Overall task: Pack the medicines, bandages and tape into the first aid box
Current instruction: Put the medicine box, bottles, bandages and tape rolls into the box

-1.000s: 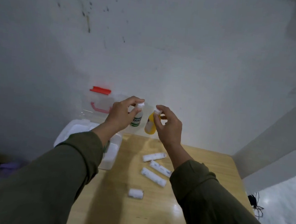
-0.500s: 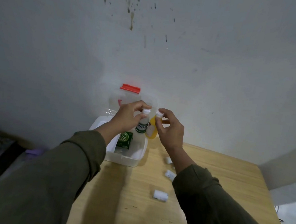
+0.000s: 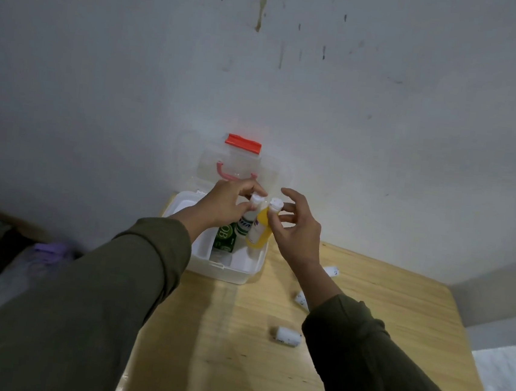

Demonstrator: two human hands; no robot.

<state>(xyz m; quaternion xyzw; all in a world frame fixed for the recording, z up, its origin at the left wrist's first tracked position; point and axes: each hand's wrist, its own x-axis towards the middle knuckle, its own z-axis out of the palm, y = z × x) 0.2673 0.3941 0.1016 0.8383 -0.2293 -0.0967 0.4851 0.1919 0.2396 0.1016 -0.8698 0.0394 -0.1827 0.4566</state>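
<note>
Standing against the wall at the far left corner of the wooden table [image 3: 366, 300], the first aid box [image 3: 227, 274] is white, with its clear lid [image 3: 240, 168] raised and a red latch [image 3: 242, 143] at the lid's top edge. Left hand [image 3: 227, 205]: thumb and fingers pinch the white cap of the white bottle [image 3: 246, 222], which bears a green label and hangs upright over the box interior. Right hand [image 3: 297, 230]: thumb and forefinger pinch the cap of the yellow bottle [image 3: 259, 231], the remaining fingers spread apart; this bottle tilts slightly, its base at the box's right rim. The two bottles touch side by side. A green packet [image 3: 225, 239] lies inside the box, just left of the white bottle. Three white bandage rolls rest on the table outside the box: one [image 3: 331, 270] beside the right wrist, one [image 3: 301, 300] partly hidden by the right sleeve [image 3: 376, 364], and one [image 3: 287, 337] nearer the person. Both sleeves are olive green.
</note>
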